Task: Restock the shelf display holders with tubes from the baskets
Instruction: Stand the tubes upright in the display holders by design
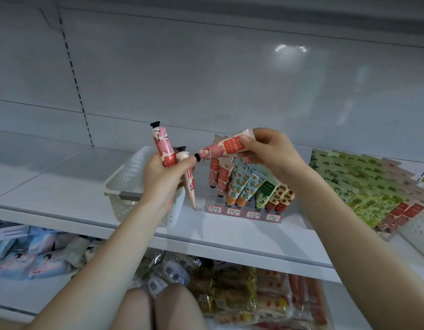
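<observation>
White shelving (pixel 63 186) with a pale back panel fills the view. On the shelf board stands a white perforated basket (pixel 127 184), and the left grip in front of it hides most of its inside. Just to its right is a clear display holder (pixel 242 214) with handwritten labels along its front. It holds rows of tubes standing cap down: pink tubes (pixel 220 179), orange-patterned tubes (pixel 239 186), a green tube (pixel 265 192) and strawberry-print tubes (pixel 281 198). Further right, a stack of green flat packets (pixel 363 186) leans back. The lower shelf carries wrapped goods (pixel 242 298).

The left grip (pixel 163 177) is raised over the basket, fingers curled round two pink tubes. One (pixel 162 146) stands upright with its black cap on top, and the other (pixel 188 182) points its flat end downward. The right grip (pixel 270 153) hangs above the holder and pinches a third pink tube (pixel 220 148) by its flat end. This tube lies nearly level, with its cap right at the left thumb tip.
</observation>
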Motion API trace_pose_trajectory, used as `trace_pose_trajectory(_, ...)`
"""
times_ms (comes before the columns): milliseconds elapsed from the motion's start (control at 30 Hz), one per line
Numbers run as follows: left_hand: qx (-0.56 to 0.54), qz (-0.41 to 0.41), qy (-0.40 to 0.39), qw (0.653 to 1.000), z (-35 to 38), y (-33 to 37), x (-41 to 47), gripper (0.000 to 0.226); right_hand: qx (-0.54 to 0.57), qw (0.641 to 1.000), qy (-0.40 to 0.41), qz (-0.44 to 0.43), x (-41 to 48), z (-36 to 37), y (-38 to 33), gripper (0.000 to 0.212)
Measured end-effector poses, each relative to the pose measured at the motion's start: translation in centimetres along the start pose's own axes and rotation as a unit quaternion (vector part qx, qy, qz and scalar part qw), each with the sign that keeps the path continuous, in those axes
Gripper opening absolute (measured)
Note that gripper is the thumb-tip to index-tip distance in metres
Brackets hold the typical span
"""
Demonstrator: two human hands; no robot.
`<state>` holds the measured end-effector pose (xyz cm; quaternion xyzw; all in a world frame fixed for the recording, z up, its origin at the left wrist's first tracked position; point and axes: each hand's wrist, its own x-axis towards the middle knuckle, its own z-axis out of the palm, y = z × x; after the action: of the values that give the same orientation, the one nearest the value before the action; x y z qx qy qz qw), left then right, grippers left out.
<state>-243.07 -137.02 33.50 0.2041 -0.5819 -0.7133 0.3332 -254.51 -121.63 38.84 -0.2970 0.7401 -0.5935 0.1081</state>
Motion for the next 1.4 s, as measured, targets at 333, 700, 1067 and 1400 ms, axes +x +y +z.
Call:
trace_pose_trajectory(333, 0.026, -0.013, -0.021, 0.999, -0.3, -2.7, -2.3, 0.021, -0.467, 0.876, 0.068, -0.101, 2.4, 4.8, 2.2, 0.036)
trace_pose_trajectory(700, 0.021, -0.023, -0.031, 0.999, -1.3, -3.2, -2.1, 0.021, -0.619, 0.775, 0.045, -0.121, 3.9, 7.2, 4.0, 0.018)
trace_pose_trajectory(1067, 0.012, -0.031, -0.036, 0.999, -1.3, -3.7, -1.3, 0.021, -0.595, 0.789, 0.063, -0.141, 5.8, 7.2, 5.1, 0.022)
trace_pose_trajectory(1400, 0.021, -0.026, -0.043, 0.998, -1.1, -3.6, -0.8, 0.02, -0.603, 0.781, 0.06, -0.149, 6.3, 7.4, 5.2, 0.019)
